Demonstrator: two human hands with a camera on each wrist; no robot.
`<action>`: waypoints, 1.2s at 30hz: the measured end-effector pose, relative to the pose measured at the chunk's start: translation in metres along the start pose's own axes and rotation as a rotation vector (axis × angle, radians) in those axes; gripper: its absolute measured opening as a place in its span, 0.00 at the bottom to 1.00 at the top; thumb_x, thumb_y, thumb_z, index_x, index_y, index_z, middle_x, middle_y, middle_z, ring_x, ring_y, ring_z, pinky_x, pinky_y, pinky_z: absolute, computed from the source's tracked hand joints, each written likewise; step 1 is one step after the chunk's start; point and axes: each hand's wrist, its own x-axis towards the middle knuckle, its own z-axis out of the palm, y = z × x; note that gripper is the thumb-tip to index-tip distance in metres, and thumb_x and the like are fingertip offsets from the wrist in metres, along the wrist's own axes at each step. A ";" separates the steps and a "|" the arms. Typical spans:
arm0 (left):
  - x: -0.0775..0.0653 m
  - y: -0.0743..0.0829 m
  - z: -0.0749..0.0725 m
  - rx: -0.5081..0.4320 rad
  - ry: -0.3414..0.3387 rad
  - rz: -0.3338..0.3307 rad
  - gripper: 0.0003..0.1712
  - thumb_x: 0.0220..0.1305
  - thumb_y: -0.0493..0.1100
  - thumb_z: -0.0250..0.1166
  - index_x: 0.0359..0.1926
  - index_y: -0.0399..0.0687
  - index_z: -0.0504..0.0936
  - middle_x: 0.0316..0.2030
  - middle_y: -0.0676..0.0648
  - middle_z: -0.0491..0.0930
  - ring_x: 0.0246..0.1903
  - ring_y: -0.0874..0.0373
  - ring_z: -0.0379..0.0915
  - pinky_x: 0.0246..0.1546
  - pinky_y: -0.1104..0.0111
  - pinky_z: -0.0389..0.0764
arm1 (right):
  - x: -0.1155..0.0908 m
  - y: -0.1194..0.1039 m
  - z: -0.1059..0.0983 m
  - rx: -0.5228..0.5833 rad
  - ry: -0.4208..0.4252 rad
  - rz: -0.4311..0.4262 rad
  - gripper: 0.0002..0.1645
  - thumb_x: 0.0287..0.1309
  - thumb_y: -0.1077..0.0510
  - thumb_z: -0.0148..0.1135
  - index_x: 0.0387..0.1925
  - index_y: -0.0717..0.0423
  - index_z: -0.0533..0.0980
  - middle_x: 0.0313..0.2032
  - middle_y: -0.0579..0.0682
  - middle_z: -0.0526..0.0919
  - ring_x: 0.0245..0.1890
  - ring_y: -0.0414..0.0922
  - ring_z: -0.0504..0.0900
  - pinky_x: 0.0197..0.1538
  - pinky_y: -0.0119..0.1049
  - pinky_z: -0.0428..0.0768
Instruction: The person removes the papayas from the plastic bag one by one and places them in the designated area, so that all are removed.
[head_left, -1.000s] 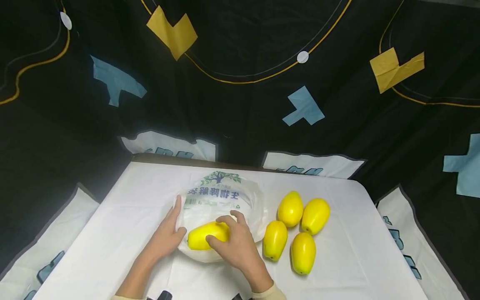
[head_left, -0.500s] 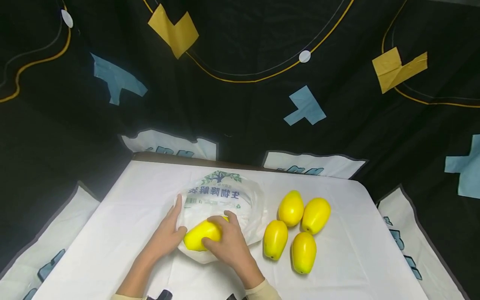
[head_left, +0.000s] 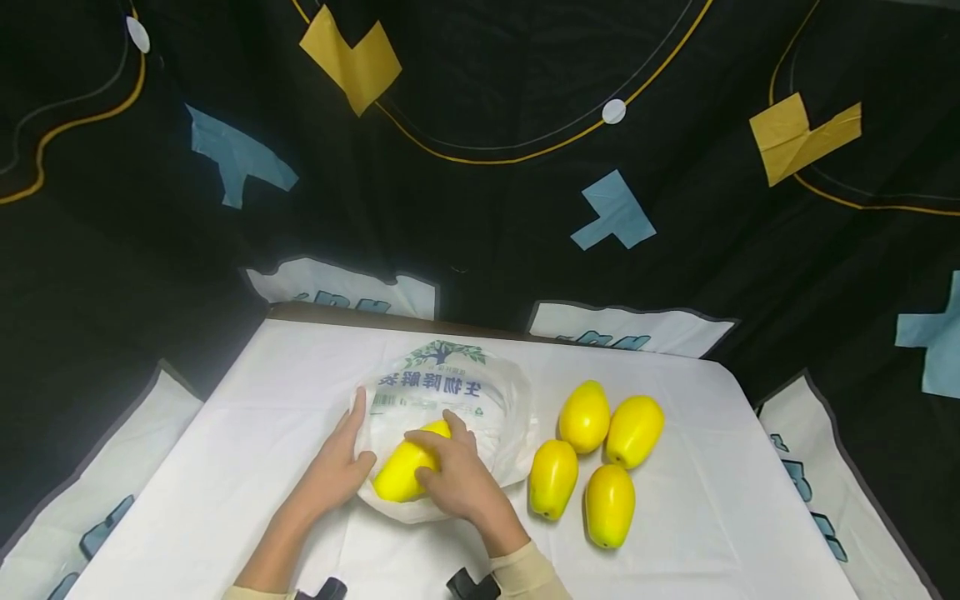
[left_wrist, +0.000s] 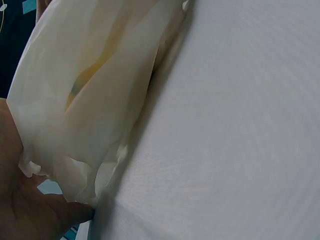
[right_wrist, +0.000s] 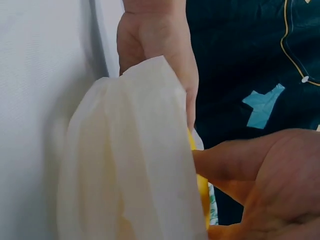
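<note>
My right hand [head_left: 461,477] grips a smooth yellow oval fruit [head_left: 405,475], mango-like in shape, thumb on the near side and fingers over the top. The fruit is tilted inside the mouth of a thin white plastic bag [head_left: 427,406] printed with a green tree. At the bag's left side, my left hand [head_left: 335,471] holds the rim, its thumb toward the fruit and one finger extended upward. In the left wrist view the bag [left_wrist: 115,135] hangs beside that hand's thumb. A yellow sliver of the fruit [right_wrist: 203,195] shows past the bag wall in the right wrist view.
Several more yellow fruits [head_left: 585,417] lie grouped right of the bag on the white-covered table [head_left: 712,500]. Behind the table's far edge hangs a black cloth [head_left: 480,225] with yellow and blue patches.
The fruit has turned from lying nearly level to a steeper slant and sits deeper in the bag. My right hand has shifted slightly left and away from me with it; the left hand stays put.
</note>
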 end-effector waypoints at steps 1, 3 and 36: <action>0.000 0.000 0.000 0.000 0.000 0.002 0.56 0.60 0.34 0.56 0.77 0.63 0.30 0.76 0.39 0.38 0.73 0.38 0.36 0.69 0.41 0.46 | 0.001 0.000 0.000 0.003 -0.004 -0.004 0.32 0.52 0.62 0.60 0.60 0.38 0.77 0.73 0.57 0.52 0.69 0.60 0.57 0.58 0.60 0.71; 0.000 0.000 0.000 0.000 0.000 0.003 0.56 0.59 0.34 0.56 0.77 0.63 0.30 0.76 0.39 0.38 0.73 0.38 0.36 0.69 0.41 0.46 | 0.002 0.002 0.000 0.018 -0.001 -0.010 0.35 0.49 0.63 0.60 0.62 0.41 0.74 0.73 0.56 0.53 0.70 0.58 0.56 0.60 0.59 0.70; 0.000 0.002 0.000 0.003 -0.012 -0.015 0.56 0.59 0.34 0.56 0.77 0.62 0.30 0.76 0.40 0.38 0.74 0.39 0.35 0.69 0.42 0.46 | 0.012 0.018 0.018 0.185 0.132 0.002 0.41 0.27 0.50 0.81 0.50 0.38 0.74 0.68 0.50 0.62 0.59 0.51 0.71 0.55 0.48 0.75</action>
